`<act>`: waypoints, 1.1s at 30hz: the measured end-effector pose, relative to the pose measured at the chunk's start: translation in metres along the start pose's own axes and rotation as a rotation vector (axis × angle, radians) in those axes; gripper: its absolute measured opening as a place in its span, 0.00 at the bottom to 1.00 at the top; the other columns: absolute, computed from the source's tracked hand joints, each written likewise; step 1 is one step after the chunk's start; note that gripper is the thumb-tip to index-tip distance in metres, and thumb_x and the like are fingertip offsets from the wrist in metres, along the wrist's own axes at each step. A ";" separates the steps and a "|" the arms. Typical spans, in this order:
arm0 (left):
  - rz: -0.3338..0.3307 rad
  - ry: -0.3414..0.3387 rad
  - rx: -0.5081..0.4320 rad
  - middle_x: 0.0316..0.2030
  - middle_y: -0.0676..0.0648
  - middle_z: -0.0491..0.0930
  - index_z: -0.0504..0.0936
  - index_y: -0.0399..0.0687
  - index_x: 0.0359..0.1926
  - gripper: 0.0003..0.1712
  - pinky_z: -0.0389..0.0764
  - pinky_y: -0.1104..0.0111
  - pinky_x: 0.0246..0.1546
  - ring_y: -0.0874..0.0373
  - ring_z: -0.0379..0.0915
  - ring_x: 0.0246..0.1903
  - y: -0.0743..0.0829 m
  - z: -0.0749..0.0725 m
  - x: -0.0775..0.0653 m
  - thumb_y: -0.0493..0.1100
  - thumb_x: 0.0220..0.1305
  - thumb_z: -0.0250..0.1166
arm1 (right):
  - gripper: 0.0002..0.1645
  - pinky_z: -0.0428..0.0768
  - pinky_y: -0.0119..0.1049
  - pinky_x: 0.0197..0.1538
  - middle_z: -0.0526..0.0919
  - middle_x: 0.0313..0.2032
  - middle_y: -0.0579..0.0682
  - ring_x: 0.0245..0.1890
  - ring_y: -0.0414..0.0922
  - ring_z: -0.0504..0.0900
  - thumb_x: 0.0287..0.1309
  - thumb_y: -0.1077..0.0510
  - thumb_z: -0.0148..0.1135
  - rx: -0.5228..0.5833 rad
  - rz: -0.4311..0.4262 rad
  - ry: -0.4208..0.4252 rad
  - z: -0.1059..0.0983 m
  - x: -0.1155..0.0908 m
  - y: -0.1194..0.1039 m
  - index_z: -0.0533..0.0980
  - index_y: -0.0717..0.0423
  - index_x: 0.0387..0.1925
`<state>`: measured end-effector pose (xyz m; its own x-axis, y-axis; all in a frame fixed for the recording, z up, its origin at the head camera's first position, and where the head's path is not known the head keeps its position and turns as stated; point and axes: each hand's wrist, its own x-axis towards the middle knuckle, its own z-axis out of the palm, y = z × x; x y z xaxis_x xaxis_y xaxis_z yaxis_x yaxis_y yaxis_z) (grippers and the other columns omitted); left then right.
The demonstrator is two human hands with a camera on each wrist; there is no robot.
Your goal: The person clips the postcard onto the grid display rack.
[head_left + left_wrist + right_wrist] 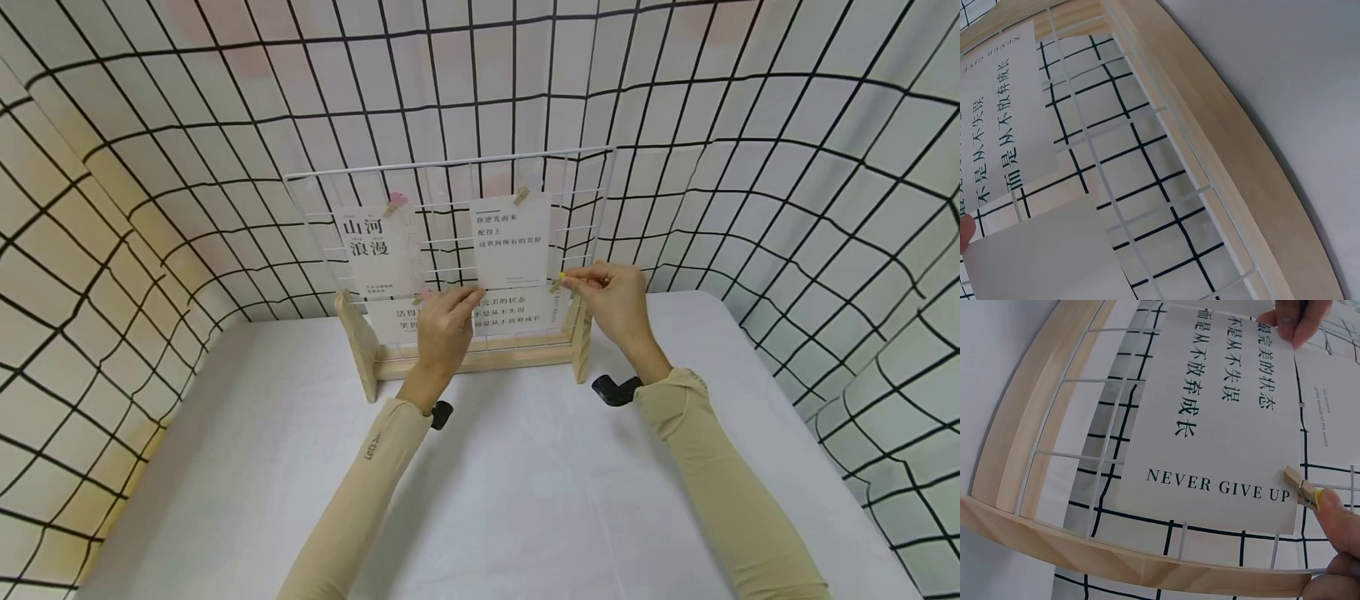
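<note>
A white wire grid rack (517, 358) on a wooden stand carries several printed cards. My left hand (446, 329) pinches the top edge of the lower right card (517, 321), which reads NEVER GIVE UP; its fingers also show at the top of the right wrist view. With thumb and fingers, my right hand (618, 304) pinches a small wooden clothespin (1302, 490) with a yellow piece on it. The clothespin's tip lies over that card's upper right corner. In the left wrist view only a fingertip (966, 231) shows beside the card.
Above hang a card with large characters (375, 262), under a pink-topped clothespin (396, 200), and a text card (510, 250) under a wooden clothespin (521, 195). Another card (386, 321) is partly behind my left hand. Black grid netting (551, 96) surrounds the white table (517, 500).
</note>
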<state>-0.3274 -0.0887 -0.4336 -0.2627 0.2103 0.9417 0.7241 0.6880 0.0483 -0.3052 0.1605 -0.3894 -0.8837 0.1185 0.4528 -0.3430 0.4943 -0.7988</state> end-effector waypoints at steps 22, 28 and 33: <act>-0.028 0.002 0.125 0.31 0.45 0.89 0.92 0.40 0.34 0.10 0.75 0.70 0.19 0.54 0.78 0.18 0.006 0.000 -0.001 0.24 0.56 0.71 | 0.08 0.64 0.21 0.20 0.91 0.34 0.60 0.19 0.36 0.71 0.55 0.61 0.78 -0.116 -0.066 -0.026 0.000 0.005 -0.006 0.90 0.63 0.35; -0.024 -0.015 0.138 0.31 0.46 0.89 0.92 0.40 0.33 0.10 0.75 0.70 0.19 0.54 0.78 0.17 0.008 -0.002 0.000 0.24 0.57 0.71 | 0.08 0.62 0.22 0.19 0.91 0.32 0.60 0.18 0.38 0.69 0.55 0.61 0.78 -0.139 -0.083 -0.024 0.000 0.004 -0.005 0.90 0.63 0.35; -0.022 -0.031 0.135 0.32 0.45 0.90 0.91 0.39 0.34 0.10 0.78 0.69 0.21 0.53 0.80 0.19 0.010 -0.001 0.000 0.23 0.57 0.70 | 0.09 0.65 0.20 0.21 0.91 0.35 0.60 0.20 0.39 0.73 0.56 0.60 0.77 -0.150 -0.080 -0.020 -0.003 0.003 -0.005 0.90 0.62 0.37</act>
<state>-0.3196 -0.0830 -0.4325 -0.2986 0.2140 0.9301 0.6264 0.7792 0.0219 -0.3056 0.1610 -0.3827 -0.8621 0.0574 0.5035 -0.3624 0.6247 -0.6917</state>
